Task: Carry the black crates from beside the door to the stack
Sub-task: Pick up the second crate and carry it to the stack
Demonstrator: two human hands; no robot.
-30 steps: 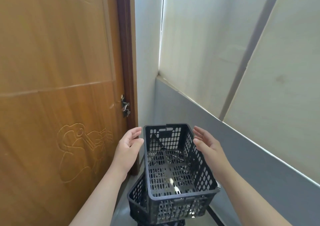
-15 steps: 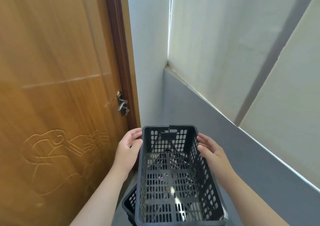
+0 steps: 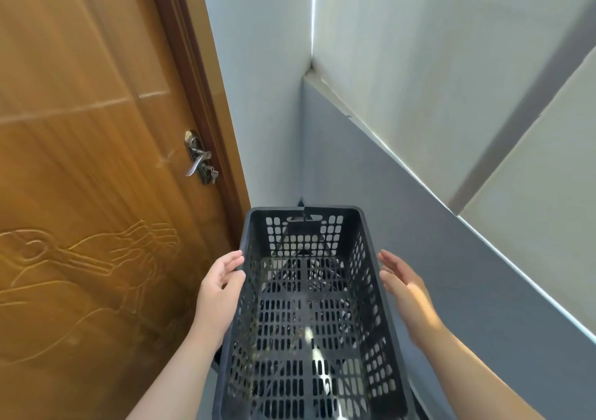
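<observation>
Crate (image 3: 306, 323), black, between both grips: left grip (image 3: 219, 290) straight-fingered against its wall, right grip (image 3: 406, 294) spread flat just beside.

Black perforated crate (image 3: 309, 316), upright, empty

crate (image 3: 304, 239): near end cut by bottom edge
lower crate (image 3: 216, 359): mostly hidden beneath
right hand (image 3: 406, 294): contact unclear

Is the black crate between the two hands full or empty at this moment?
Empty. The black crate has a slotted floor that shows bare from wall to wall, and no object lies inside it.
</observation>
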